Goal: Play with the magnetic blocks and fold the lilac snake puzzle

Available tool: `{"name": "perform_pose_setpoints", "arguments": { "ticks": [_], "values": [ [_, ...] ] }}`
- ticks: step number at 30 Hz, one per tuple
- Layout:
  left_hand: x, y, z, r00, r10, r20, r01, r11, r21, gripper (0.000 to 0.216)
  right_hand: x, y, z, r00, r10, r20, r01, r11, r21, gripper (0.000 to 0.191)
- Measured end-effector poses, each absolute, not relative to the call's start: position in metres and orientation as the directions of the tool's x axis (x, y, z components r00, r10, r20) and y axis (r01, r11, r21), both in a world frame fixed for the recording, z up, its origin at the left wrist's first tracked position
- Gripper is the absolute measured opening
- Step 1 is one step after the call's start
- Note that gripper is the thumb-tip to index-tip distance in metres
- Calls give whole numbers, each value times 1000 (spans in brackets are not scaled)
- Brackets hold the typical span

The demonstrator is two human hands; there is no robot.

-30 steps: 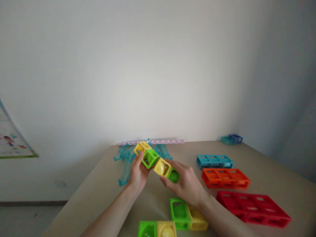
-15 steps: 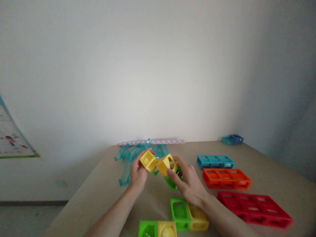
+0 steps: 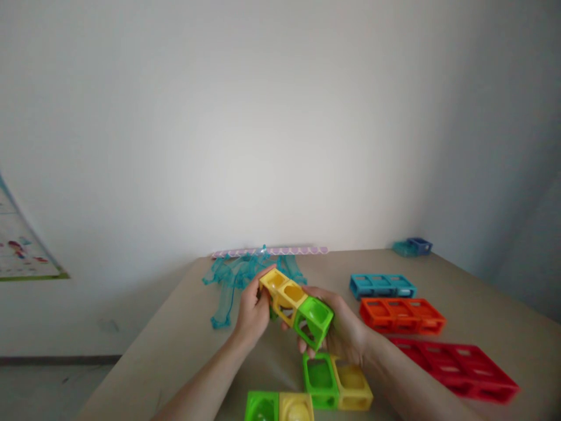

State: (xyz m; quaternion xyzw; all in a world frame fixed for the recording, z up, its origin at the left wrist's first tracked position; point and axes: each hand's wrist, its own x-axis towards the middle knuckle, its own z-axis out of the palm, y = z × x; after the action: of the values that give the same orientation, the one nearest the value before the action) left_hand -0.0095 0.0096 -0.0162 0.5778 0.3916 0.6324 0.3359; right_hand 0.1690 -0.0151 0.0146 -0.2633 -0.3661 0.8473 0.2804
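Note:
Above the table, both hands hold a slanted row of hollow cube blocks. Its upper left part is two yellow blocks (image 3: 284, 290), and a green block (image 3: 314, 318) forms the lower right end. My left hand (image 3: 254, 305) is closed around the yellow end, where a bit of green shows beneath. My right hand (image 3: 344, 327) grips the green end from the right, fingertips underneath. Below them on the table lie a joined green and yellow block pair (image 3: 336, 381) and, nearer me, another green and yellow pair (image 3: 279, 407), cut off by the frame.
On the right lie three-block rows in blue (image 3: 383, 285), orange (image 3: 402, 316) and red (image 3: 458, 368). Translucent blue track pieces (image 3: 228, 292) are heaped at the back left, before a patterned purple strip (image 3: 302, 251) along the wall. A dark blue block (image 3: 419, 246) sits in the far right corner.
The yellow block in my left hand and the yellow-green piece in my right hand were angled apart; now they meet in one line. My right hand has turned and shifted to the green end.

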Motion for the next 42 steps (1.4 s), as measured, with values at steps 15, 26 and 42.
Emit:
{"name": "perform_pose_setpoints", "arguments": {
  "ticks": [15,26,42],
  "values": [
    [-7,12,-19,-81,991,107,-358,-129,925,37,170,-10,20,-318,943,-97,-528,-262,-808,41],
    [-11,23,-28,-114,992,-51,-334,11,943,45,169,-3,4,-279,960,5,-240,-65,-969,33],
    [-12,15,-15,46,994,-95,-481,105,870,41,168,1,1,-190,981,38,-275,-16,-961,35]
  ]
}}
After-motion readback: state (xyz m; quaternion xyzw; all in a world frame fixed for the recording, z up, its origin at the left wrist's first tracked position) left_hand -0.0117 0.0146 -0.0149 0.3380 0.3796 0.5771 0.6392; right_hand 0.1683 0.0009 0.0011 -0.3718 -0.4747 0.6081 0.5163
